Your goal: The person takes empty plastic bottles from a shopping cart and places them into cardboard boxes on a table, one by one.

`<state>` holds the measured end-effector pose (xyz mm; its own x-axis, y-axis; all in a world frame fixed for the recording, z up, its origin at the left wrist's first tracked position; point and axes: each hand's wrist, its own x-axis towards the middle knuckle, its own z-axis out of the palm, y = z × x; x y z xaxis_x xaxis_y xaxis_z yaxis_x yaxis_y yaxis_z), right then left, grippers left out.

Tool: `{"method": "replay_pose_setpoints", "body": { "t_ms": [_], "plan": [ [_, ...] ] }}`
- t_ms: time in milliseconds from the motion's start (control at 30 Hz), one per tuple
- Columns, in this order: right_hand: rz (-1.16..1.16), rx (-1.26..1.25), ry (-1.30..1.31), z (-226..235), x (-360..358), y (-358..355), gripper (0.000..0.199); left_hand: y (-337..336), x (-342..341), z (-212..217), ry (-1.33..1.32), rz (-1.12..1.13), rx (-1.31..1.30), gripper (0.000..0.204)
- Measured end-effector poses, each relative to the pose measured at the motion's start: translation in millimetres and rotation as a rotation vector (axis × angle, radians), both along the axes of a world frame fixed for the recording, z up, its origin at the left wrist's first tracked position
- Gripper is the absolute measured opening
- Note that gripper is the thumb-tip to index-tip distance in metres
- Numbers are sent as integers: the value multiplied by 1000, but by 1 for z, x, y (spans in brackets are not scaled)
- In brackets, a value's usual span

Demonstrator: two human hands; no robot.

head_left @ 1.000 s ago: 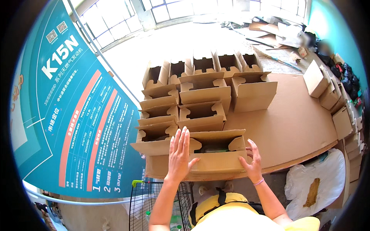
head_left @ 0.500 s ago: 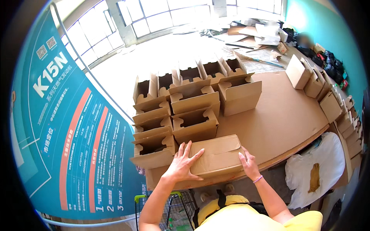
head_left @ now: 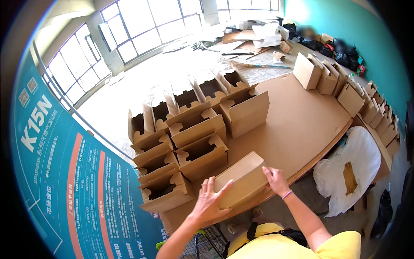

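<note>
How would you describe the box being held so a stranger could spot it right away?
Find the big brown cardboard table, then its near edge. The closed box sits there between both hands; unlike the open-topped boxes stacked behind it, its lid is shut.

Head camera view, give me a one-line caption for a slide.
Both hands, left hand and right hand, hold a closed cardboard box beside open boxes.

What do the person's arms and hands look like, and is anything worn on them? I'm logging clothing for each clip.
Both arms are bare from hand to upper arm, with no gloves or rings visible. The left hand has nothing on its wrist. The right hand has a thin purple band around the wrist. Short yellow sleeves of a shirt show at the lower edge.
</note>
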<state>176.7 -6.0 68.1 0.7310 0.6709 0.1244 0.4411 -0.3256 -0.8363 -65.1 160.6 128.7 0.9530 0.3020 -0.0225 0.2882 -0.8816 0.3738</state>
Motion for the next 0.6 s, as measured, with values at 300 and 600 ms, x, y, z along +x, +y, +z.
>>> {"method": "replay_pose_setpoints", "body": {
  "t_ms": [300, 600],
  "plan": [
    [-315, -53, -243, -7, 94, -6, 47, -24, 106, -15, -133, -48, -27, 91],
    [-372, 196, 212, -43, 116, -14, 79, -76, 209, -27, -219, 139, -12, 86]
  ]
}}
